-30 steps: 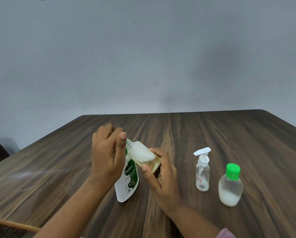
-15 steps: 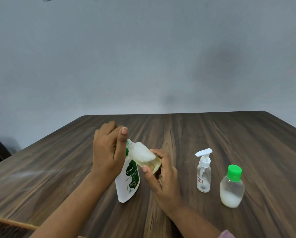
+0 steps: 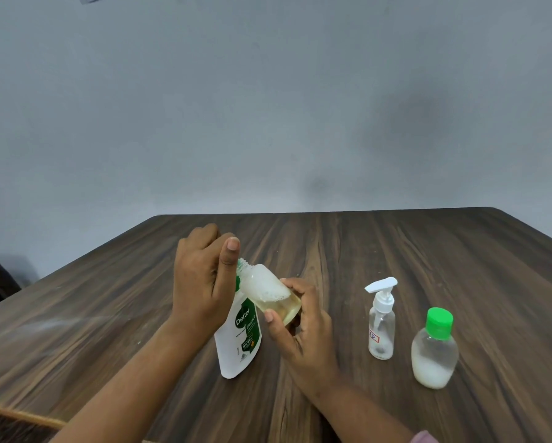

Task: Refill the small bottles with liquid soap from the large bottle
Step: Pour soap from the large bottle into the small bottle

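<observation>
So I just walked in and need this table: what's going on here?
The left hand grips the top of the large Dettol bottle, standing on the table. The right hand holds an uncapped small bottle tilted beside it, foam and yellowish liquid inside. A pump bottle and a green-capped bottle stand to the right.

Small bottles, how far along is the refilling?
Done: the uncapped small bottle already holds yellowish soap and foam. In hand: the right hand holds it tilted; the left hand grips the Dettol bottle at its top. Left: the pump bottle looks nearly empty, the green-capped bottle only part full, both closed.
</observation>
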The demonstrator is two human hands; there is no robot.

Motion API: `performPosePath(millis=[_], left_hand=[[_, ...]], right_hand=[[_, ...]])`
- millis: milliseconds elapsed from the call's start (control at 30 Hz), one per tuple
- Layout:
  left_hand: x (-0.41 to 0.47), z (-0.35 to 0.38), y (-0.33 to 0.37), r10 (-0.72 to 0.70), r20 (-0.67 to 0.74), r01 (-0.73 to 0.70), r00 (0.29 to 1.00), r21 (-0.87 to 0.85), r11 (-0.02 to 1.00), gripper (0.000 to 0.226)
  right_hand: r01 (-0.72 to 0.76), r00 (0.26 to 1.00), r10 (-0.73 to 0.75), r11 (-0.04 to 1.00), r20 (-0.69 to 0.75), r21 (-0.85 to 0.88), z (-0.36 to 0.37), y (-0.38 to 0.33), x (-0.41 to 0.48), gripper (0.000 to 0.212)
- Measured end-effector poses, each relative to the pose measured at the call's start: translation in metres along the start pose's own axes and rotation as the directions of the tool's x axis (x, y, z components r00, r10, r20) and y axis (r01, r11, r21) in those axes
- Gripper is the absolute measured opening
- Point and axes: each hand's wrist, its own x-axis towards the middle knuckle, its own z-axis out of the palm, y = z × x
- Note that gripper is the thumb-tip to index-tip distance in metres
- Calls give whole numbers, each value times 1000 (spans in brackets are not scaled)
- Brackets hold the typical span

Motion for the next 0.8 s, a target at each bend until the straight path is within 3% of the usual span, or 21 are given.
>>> performPosePath(millis=[400,633,800], left_hand=[[6,-4,0,0,57,-1,998,22,1000,70],[-6,3,-2,-5,-21,5,1000,-3,1000,66],[-3,1,0,8,-3,-8,1000,11,1000,67]], right_hand=[[-2,1000,2,1000,16,9,0,-3,-1,32],[12,1000,-12,1000,-7,9,0,-1,-2,28],[3,1000,-3,1000,0,2,1,-1,-4,30]])
